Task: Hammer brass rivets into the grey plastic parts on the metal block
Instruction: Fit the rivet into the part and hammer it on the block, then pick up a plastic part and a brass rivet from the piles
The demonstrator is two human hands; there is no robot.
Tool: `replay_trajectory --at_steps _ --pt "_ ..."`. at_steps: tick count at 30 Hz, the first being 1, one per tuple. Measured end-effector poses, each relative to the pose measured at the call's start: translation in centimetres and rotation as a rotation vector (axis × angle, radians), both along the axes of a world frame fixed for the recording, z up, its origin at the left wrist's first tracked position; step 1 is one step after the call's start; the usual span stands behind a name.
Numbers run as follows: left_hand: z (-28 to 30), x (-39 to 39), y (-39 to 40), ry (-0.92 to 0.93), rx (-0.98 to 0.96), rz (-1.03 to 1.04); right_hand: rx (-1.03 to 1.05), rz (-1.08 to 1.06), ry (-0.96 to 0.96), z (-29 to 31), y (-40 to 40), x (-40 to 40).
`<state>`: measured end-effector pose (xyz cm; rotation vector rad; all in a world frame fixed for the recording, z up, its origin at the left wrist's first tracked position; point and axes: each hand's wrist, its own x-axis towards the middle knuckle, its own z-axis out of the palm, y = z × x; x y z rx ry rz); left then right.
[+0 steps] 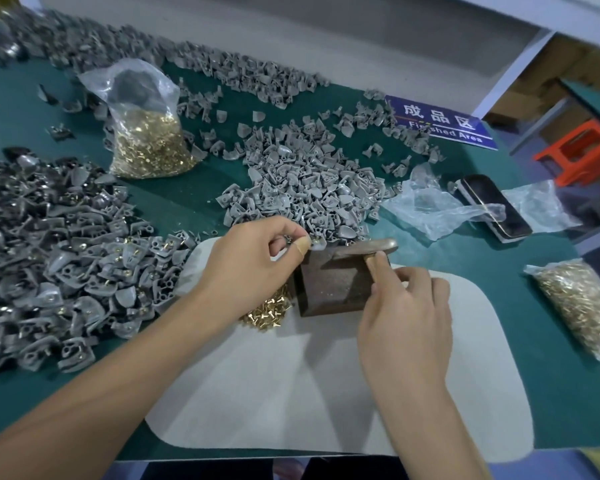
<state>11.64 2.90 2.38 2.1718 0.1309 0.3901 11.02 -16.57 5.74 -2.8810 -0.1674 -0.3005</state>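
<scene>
While holding a grey part (317, 244) pinched in left-hand fingers (300, 245) at the metal block (333, 285), gripping the hammer (371, 249) in the right hand (404, 306); riveted pile (66, 258) (left) growing, unriveted heap (305, 188) remaining, loose rivets (265, 311) waiting beside the block.

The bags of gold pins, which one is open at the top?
The tall bag of brass rivets standing behind the left hand gapes open on top. The other bag of rivets lies flat by the table's right edge.

Hammer (371, 247) motion-blurred; left hand (253, 261) hides part's rivet.
</scene>
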Motion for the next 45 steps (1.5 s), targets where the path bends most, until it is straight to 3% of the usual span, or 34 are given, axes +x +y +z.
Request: replay_trajectory --at_steps 4,7,10,15,20,25,30,34,37,41,45 --pt "1.0 -0.5 -0.5 -0.077 0.079 -0.026 0.087 0.021 -0.121 -0.1 0.4 -0.2" --pt "2.1 -1.6 -0.6 -0.184 0.180 -0.078 0.336 0.237 -0.289 0.6 1.5 0.3" --pt "2.6 -3.1 0.5 -0.236 0.296 -0.028 0.464 0.352 -0.253 0.8 3.8 0.2" --pt "3.0 -6.3 4.9 -0.178 0.441 0.067 0.479 0.461 -0.156 -0.1 7.9 -0.4" --pt "2.1 -9.7 9.2 -0.028 0.506 0.194 0.333 0.596 -0.038 -0.8 13.5 -1.1" --pt "1.1 -12.8 11.8 0.054 0.414 0.413 0.263 0.726 0.043 -1.0 17.8 -1.0" --pt "1.1 -13.9 12.6 0.089 0.342 0.493 0.239 0.760 0.077 -1.1 19.1 -1.0" --pt "1.7 -12.8 11.2 0.058 0.297 0.421 0.322 0.725 0.043 -0.8 17.0 0.0" --pt "2.0 -11.9 9.7 0.147 0.296 0.252 0.329 0.644 0.012 -0.7 14.0 0.9" --pt "1.6 -10.8 7.2 0.228 0.349 0.013 0.472 0.586 0.023 -0.9 9.0 0.2" --pt "0.8 -9.8 5.1 0.236 0.468 -0.019 0.538 0.545 -0.110 -2.2 6.2 -2.2"
